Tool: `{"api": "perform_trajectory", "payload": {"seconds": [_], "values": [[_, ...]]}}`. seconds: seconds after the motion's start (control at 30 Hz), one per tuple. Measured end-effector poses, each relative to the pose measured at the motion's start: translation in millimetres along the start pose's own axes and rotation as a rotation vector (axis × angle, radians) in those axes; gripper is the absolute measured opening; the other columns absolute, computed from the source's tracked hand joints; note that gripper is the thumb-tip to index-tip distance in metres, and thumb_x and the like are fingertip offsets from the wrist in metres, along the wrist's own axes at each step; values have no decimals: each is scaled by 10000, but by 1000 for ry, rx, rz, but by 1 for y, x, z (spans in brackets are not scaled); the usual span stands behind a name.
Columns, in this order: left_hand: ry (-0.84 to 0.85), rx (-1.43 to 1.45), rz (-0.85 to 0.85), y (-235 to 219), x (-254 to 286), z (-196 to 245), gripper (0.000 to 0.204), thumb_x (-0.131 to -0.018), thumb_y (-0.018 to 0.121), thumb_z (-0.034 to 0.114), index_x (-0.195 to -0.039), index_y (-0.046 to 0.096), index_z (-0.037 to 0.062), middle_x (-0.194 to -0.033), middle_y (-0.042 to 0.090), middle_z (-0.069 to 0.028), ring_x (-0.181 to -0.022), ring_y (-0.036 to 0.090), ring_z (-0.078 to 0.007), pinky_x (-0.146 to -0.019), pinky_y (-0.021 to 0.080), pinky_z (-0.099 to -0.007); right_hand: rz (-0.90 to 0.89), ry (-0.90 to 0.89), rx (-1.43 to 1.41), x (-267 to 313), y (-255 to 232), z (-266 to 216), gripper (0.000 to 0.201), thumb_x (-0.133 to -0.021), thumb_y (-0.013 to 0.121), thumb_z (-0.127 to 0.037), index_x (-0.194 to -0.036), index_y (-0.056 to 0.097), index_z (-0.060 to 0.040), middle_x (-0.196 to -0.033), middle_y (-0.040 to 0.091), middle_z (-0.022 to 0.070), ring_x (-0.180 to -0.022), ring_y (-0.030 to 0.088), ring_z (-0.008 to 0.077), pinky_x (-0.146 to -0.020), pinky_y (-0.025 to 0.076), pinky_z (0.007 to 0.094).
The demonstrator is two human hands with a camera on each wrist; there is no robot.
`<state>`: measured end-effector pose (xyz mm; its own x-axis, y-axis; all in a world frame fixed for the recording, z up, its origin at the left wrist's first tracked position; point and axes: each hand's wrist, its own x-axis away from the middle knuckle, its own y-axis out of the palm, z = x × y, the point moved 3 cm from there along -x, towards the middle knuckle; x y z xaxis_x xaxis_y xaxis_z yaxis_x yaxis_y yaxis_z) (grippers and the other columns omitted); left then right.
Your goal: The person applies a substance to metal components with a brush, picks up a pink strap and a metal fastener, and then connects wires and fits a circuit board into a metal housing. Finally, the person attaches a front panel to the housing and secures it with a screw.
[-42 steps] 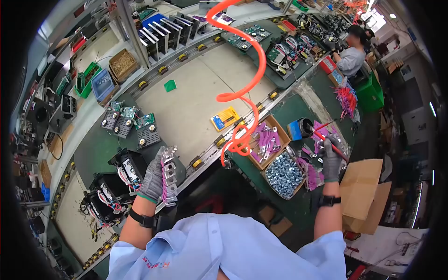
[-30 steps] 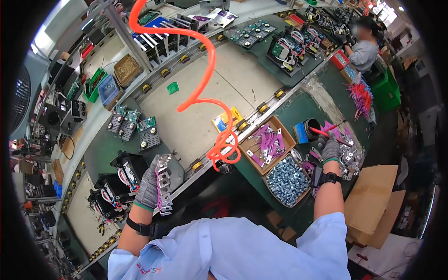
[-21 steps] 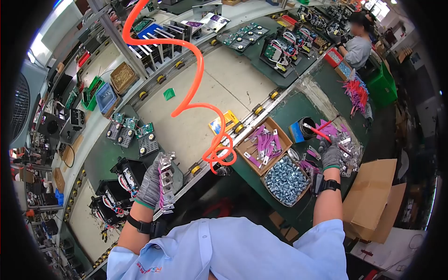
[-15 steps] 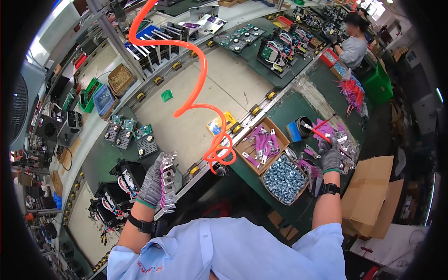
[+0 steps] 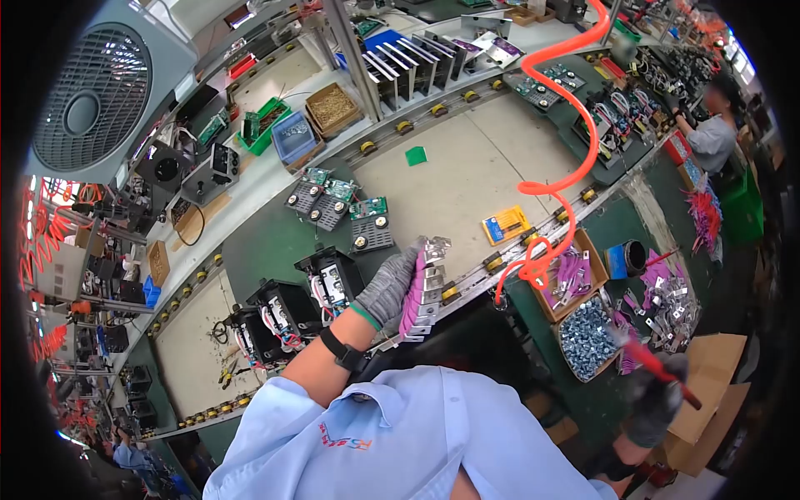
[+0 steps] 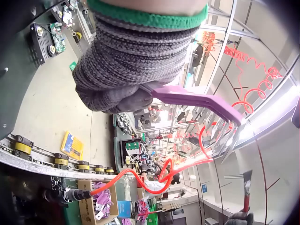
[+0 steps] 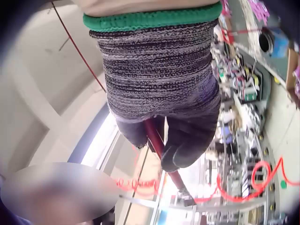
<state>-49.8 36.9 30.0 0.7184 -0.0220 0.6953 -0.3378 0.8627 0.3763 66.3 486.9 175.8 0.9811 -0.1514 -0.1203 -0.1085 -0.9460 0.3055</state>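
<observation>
In the head view my gloved left hand [image 5: 387, 287] grips a row of bent metal strips with purple sleeves [image 5: 423, 292] over the conveyor's near edge. Their purple lengths and bare metal ends jut past the fingers in the left wrist view. My gloved right hand [image 5: 656, 400] holds a red-handled brush [image 5: 654, 360] at the lower right, its tip pointing up and left and blurred. Fingers wrap its handle [image 7: 175, 178] in the right wrist view. Beyond that hand lie loose purple-sleeved strips [image 5: 669, 304] on the green bench and a black pot [image 5: 636, 254].
A carton of purple strips [image 5: 575, 271] stands beside a box of blue-grey screws [image 5: 587, 337]. An orange coiled hose [image 5: 583, 117] hangs across the conveyor. Black wired units [image 5: 329, 283] stand left of my left hand. A cardboard box [image 5: 708, 383] is at the far right.
My right hand has drawn back from the loose strips toward my body with the brush. The head view has swung left; my left hand still grips the strips.
</observation>
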Motion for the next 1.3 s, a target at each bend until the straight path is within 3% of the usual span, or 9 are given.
{"api": "perform_trajectory", "payload": {"seconds": [0.03, 0.1, 0.23, 0.53, 0.77, 0.83, 0.87, 1.23, 1.3], "values": [[4, 3, -2, -6, -5, 0, 374, -1017, 632, 496, -1040, 702, 129, -798, 691, 0, -626, 648, -123, -575, 568, -300, -243, 5, -3, -7, 47, -3, 485, -955, 708, -458, -1185, 604, -43, -831, 609, 87, -632, 634, 195, -476, 505, 269], [50, -115, 2, -22, -21, -2, 383, -1003, 654, 496, -1035, 696, 117, -789, 691, -14, -635, 658, -136, -580, 576, -311, -332, 81, -31, -6, 98, 7, 332, -934, 709, -282, -1080, 650, 10, -915, 662, 164, -665, 674, 234, -637, 568, 338], [62, -64, 4, -30, -15, 9, 377, -1014, 646, 478, -1028, 697, 105, -798, 695, -30, -638, 664, -150, -585, 580, -311, -332, 215, 153, -11, 154, 26, 232, -872, 689, -159, -991, 687, 40, -948, 679, 182, -724, 692, 245, -678, 570, 341], [41, 4, 42, -67, -21, 4, 471, -977, 665, 541, -984, 741, 76, -831, 720, -42, -680, 658, -144, -664, 577, -319, -753, -53, 445, -45, 220, 38, 226, -795, 730, -41, -1020, 718, -14, -958, 700, 139, -795, 699, 228, -723, 561, 324], [-47, 1, 158, -64, -6, 2, 344, -1021, 641, 461, -1005, 725, 128, -814, 719, -14, -655, 684, -146, -598, 595, -323, -657, -27, 417, -44, 220, 44, 232, -764, 742, 33, -985, 721, -37, -940, 706, 133, -752, 701, 231, -695, 568, 321], [-39, -39, 85, -62, -14, -3, 368, -1005, 659, 481, -1008, 724, 119, -816, 714, -15, -670, 684, -151, -604, 590, -334, -830, -245, 658, -42, 239, 33, 222, -782, 729, 29, -996, 724, -27, -951, 705, 131, -754, 702, 226, -707, 575, 316], [-44, -45, 78, -62, -16, -6, 368, -1005, 659, 481, -1008, 724, 119, -816, 714, -15, -670, 684, -151, -604, 590, -334, -803, -68, 518, -43, 233, 36, 237, -789, 726, 18, -1020, 729, -29, -948, 703, 123, -767, 701, 220, -709, 580, 318], [-55, 69, 74, -32, 25, 10, 340, -1003, 676, 451, -996, 723, 114, -807, 709, -18, -665, 677, -147, -601, 583, -321, -675, -44, 512, -41, 207, 30, 235, -767, 724, 40, -987, 740, -42, -906, 699, 104, -794, 691, 220, -708, 572, 306], [-66, 28, 64, -39, 16, 3, 337, -1000, 683, 447, -997, 722, 113, -813, 713, -12, -661, 676, -145, -603, 581, -320, -801, -145, 627, -33, 216, 27, 249, -747, 751, 6, -976, 750, -89, -906, 707, 106, -756, 707, 236, -690, 581, 311]]}}
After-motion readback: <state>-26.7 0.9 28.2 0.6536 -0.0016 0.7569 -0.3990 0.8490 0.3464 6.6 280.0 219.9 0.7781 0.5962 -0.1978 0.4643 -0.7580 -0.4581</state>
